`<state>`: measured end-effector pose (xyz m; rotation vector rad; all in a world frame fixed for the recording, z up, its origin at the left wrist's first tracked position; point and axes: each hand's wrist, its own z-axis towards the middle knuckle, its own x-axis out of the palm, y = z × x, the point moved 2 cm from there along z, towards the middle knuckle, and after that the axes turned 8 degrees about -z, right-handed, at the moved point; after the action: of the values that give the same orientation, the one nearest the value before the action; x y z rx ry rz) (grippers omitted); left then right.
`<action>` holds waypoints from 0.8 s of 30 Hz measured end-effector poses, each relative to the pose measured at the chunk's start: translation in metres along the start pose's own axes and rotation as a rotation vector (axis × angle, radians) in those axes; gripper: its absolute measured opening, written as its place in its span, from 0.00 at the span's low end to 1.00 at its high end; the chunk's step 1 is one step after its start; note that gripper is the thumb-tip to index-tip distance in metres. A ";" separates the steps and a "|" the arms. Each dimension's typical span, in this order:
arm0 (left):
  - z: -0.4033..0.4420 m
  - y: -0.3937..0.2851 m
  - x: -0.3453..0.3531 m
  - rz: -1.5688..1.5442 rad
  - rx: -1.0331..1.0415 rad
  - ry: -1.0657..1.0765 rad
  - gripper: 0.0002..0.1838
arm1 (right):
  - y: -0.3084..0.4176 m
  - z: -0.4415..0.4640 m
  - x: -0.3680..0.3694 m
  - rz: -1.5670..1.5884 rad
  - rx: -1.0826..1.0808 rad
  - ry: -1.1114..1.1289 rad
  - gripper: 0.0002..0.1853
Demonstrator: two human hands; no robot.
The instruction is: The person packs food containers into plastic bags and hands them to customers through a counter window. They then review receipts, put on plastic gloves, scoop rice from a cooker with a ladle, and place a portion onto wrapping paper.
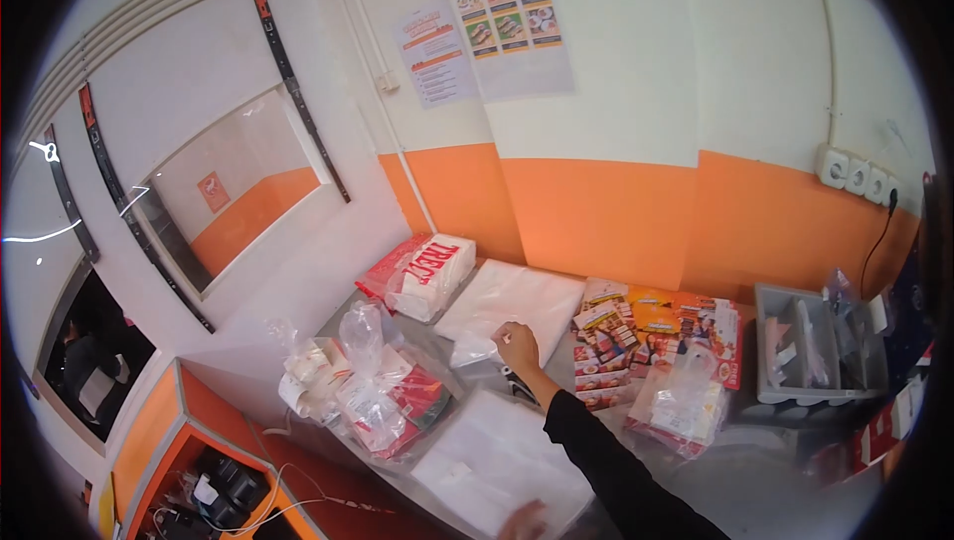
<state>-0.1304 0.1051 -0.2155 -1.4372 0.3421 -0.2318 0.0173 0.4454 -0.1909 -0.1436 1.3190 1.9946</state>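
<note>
Head view, work apparently part-way along: filled bags are standing gathered at their tops, while flat plastic is lying in stacks, unfilled. Hands, two: the right hand (517, 346) is curling its grip closed, apparently pinching film at the near edge of the upper plastic stack (517, 297); the left hand (524, 520) is blurring at the bottom edge, its grip impossible to tell, near the lower plastic stack (487, 461). Plastic stacks, two: both are lying flat on the grey surface (750, 451), one behind the other; single sheets are not showing clearly enough to count. Filled bags: one right-hand bag (686, 409) is resting against the leaflets (606, 336); at least one left-hand bag (386, 411) is sitting opposite, overlapping wrapped contents hiding the exact number. Red-and-white package, one (422, 277): leaning by the wall. Leaflets: several, overlapping, uncountable. Compartmented grey tray, one (810, 396): standing at far right, holding small packets.
</note>
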 end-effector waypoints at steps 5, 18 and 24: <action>0.094 -0.033 -0.032 0.170 0.130 -0.193 0.23 | 0.005 -0.028 -0.052 0.177 0.086 -0.086 0.08; 0.266 0.021 -0.026 1.319 0.194 -0.010 0.13 | -0.036 -0.089 -0.001 0.153 -0.018 -0.056 0.05; 0.232 0.027 0.006 1.044 0.375 0.034 0.14 | -0.023 -0.093 -0.059 -0.088 -0.054 0.113 0.15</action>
<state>-0.0413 0.3208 -0.2203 -0.7454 0.9670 0.5076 0.0476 0.3422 -0.2247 -0.3382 1.3060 1.9727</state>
